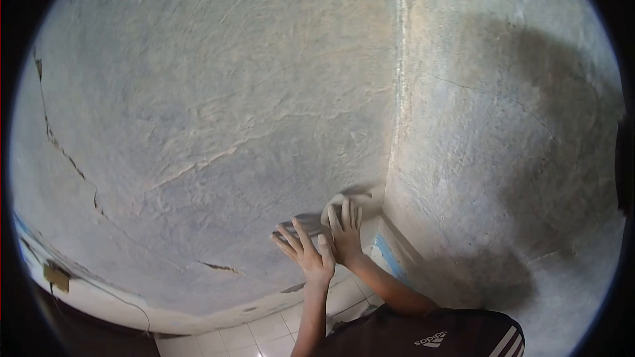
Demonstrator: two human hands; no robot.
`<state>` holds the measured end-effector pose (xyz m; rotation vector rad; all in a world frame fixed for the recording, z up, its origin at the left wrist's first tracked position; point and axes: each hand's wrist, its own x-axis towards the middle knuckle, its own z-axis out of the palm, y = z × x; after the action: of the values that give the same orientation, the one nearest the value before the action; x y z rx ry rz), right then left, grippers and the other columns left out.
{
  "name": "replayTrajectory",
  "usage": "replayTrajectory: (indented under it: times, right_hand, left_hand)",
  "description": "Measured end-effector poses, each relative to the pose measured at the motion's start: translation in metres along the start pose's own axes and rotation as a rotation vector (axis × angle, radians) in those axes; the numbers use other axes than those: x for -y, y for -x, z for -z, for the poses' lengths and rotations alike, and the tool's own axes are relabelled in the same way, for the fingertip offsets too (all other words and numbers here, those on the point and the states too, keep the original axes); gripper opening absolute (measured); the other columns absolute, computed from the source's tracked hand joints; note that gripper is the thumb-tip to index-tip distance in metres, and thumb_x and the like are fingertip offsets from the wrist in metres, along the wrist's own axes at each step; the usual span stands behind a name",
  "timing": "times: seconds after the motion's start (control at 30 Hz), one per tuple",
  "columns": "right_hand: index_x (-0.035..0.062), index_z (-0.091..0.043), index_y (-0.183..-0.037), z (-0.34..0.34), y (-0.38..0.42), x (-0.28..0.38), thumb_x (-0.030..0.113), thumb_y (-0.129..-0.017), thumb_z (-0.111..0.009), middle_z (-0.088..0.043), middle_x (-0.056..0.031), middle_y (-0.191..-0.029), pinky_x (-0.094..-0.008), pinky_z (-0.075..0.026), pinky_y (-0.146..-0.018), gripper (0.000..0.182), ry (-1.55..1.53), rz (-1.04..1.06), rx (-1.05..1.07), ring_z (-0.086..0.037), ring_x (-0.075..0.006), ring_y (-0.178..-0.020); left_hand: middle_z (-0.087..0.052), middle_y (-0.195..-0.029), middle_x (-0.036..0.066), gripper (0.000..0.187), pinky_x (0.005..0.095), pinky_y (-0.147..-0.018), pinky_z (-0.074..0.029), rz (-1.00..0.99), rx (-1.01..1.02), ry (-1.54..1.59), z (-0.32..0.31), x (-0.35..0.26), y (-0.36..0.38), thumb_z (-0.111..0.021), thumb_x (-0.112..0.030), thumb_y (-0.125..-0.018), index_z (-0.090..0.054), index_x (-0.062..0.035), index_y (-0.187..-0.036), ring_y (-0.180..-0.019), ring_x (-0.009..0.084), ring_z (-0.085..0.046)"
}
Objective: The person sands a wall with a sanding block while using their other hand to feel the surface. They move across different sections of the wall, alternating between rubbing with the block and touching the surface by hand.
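My left hand is raised near the foot of the plastered wall, fingers stretched out and apart, with pale dust on them. Beside it, my right hand lies with its fingers extended over a pale, rounded patch or flat piece close to the wall corner; I cannot make out what this is. The two hands nearly touch at the thumbs. Neither hand has its fingers wrapped round anything. The palms face the wall and are hidden.
A second wall meets the first at a vertical corner on the right, with shadows across it. Cracks run down the left side. A small box with a cable hangs low at left. White floor tiles show below.
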<state>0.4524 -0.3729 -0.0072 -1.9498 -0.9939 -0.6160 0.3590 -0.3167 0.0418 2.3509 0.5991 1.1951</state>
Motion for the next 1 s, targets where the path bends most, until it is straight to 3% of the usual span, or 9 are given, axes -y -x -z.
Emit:
replayTrajectory:
  times: [0.07,0.13,0.17,0.3,0.37,0.53,0.63,0.9,1.0]
  right_hand:
    - [0.0066,-0.03,-0.15,-0.013,0.032,-0.01,0.033,-0.096,-0.05,-0.018,-0.0352,-0.151,-0.07,-0.01,-0.108,0.063,-0.026,-0.041,0.073,-0.014,-0.0562,-0.14]
    - [0.0044,-0.029,-0.15,-0.023,0.044,-0.023,0.033,-0.097,-0.048,-0.018,-0.0363,-0.15,-0.0701,-0.01,-0.108,0.063,0.185,-0.057,0.289,-0.013,-0.0561,-0.14]
    - [0.0017,-0.029,-0.149,-0.011,0.027,-0.014,0.032,-0.097,-0.047,-0.016,-0.0375,-0.15,-0.0693,-0.009,-0.109,0.063,-0.013,-0.061,0.077,-0.012,-0.0563,-0.14]
    - [-0.0007,-0.035,-0.146,0.028,-0.055,0.005,0.031,-0.096,-0.047,-0.018,-0.0391,-0.149,-0.0683,-0.009,-0.109,0.06,-0.038,0.008,-0.065,-0.014,-0.0568,-0.139]
    - [-0.0007,-0.042,-0.142,0.043,-0.081,0.012,0.031,-0.096,-0.048,-0.022,-0.0388,-0.148,-0.0678,-0.009,-0.11,0.056,-0.024,0.102,-0.159,-0.017,-0.0569,-0.139]
    - [0.0016,-0.049,-0.138,-0.001,-0.029,-0.025,0.03,-0.093,-0.052,-0.03,-0.0363,-0.144,-0.0693,-0.01,-0.109,0.053,0.07,0.165,-0.153,-0.022,-0.0562,-0.136]
    - [0.0016,-0.05,-0.137,-0.012,0.021,-0.047,0.029,-0.092,-0.053,-0.029,-0.0358,-0.146,-0.0697,-0.01,-0.108,0.053,0.042,0.088,-0.016,-0.022,-0.055,-0.138]
    - [-0.0074,-0.038,-0.143,0.07,-0.111,0.011,0.03,-0.095,-0.048,-0.018,-0.039,-0.15,-0.0656,-0.001,-0.111,0.062,-0.066,0.187,-0.172,-0.011,-0.0558,-0.141]
    - [-0.0097,-0.034,-0.143,0.054,-0.091,0.004,0.031,-0.096,-0.046,-0.015,-0.0403,-0.15,-0.0657,-0.001,-0.111,0.063,0.012,0.149,-0.112,-0.008,-0.057,-0.141]
  left_hand:
    - [-0.002,-0.158,0.029,0.064,0.0649,-0.112,-0.004,0.01,-0.027,-0.027,0.0,-0.001,0.001,-0.041,-0.037,-0.099,-0.027,-0.0025,-0.151,-0.142,0.0561,0.004]
    - [0.001,-0.159,0.028,0.06,0.0611,-0.114,-0.004,-0.014,0.002,-0.099,0.001,-0.004,-0.001,-0.037,-0.034,-0.102,-0.027,-0.0013,-0.151,-0.143,0.0533,0.006]
    - [0.0,-0.159,0.027,0.057,0.0609,-0.114,-0.004,-0.009,-0.007,-0.097,-0.001,-0.003,0.0,-0.037,-0.032,-0.103,-0.03,-0.0014,-0.15,-0.143,0.053,0.006]
    - [-0.001,-0.159,0.027,0.056,0.0609,-0.114,-0.004,0.027,-0.012,-0.105,-0.004,-0.003,-0.001,-0.038,-0.03,-0.102,-0.03,-0.0018,-0.15,-0.143,0.053,0.006]
    - [-0.008,-0.158,0.028,0.055,0.063,-0.113,-0.005,0.024,-0.063,-0.07,-0.005,-0.002,-0.001,-0.044,-0.029,-0.099,-0.036,-0.0059,-0.149,-0.142,0.0551,0.001]
    - [-0.002,-0.158,0.028,0.056,0.0613,-0.113,-0.003,0.002,-0.057,-0.13,-0.01,0.005,-0.002,-0.04,-0.028,-0.102,-0.03,-0.0029,-0.15,-0.143,0.0532,0.005]
    - [-0.004,-0.158,0.028,0.055,0.0626,-0.113,-0.004,0.009,-0.071,-0.126,-0.016,0.004,0.003,-0.043,-0.028,-0.1,-0.034,-0.0045,-0.149,-0.143,0.0543,0.003]
    - [-0.008,-0.159,0.026,0.055,0.0632,-0.112,-0.002,0.021,-0.124,-0.126,-0.02,0.008,0.0,-0.048,-0.029,-0.098,-0.038,-0.0082,-0.148,-0.143,0.0543,0.001]
    - [-0.006,-0.158,0.029,0.056,0.0619,-0.113,0.0,0.03,-0.073,-0.287,-0.015,0.009,0.003,-0.045,-0.026,-0.099,-0.034,-0.005,-0.149,-0.144,0.0512,0.003]
